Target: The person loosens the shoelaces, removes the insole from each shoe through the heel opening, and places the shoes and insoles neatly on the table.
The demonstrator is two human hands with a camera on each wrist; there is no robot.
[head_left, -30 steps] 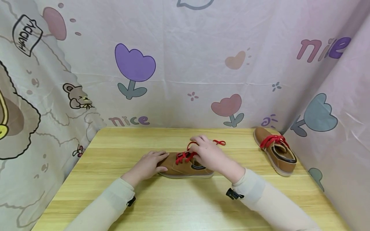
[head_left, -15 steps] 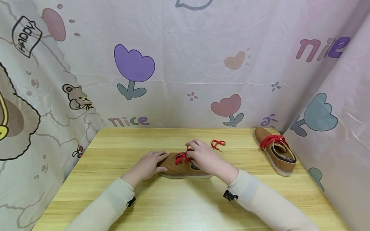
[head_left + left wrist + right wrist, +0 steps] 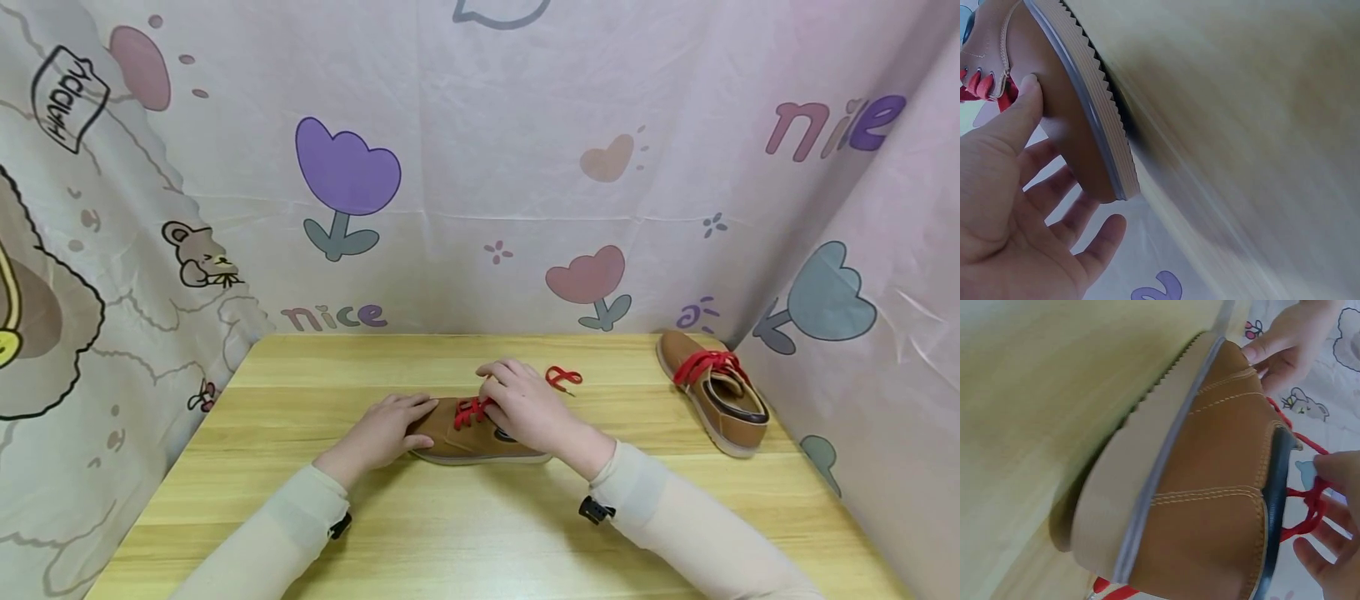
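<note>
A brown shoe (image 3: 465, 442) with red laces lies on the table, toe to the left. My left hand (image 3: 386, 429) holds its toe, thumb on the near side and fingers over the far side. In the left wrist view the thumb (image 3: 1022, 109) presses on the brown upper. At the shoe's opening, my right hand (image 3: 525, 408) pinches the red shoelace (image 3: 1311, 509), which stretches from the eyelets to the fingers in the right wrist view. The lace's loose end (image 3: 562, 377) lies on the table behind this hand. Part of the shoe's opening is hidden by the right hand.
A second brown shoe (image 3: 716, 400) with red laces stands at the table's right edge, toe toward the back. Patterned curtain (image 3: 480, 167) encloses the table (image 3: 300, 500) at the back and both sides.
My right hand has come slightly left and lower over the laces, and the loose lace end has shifted and curled on the table. The left hand has stayed on the toe.
</note>
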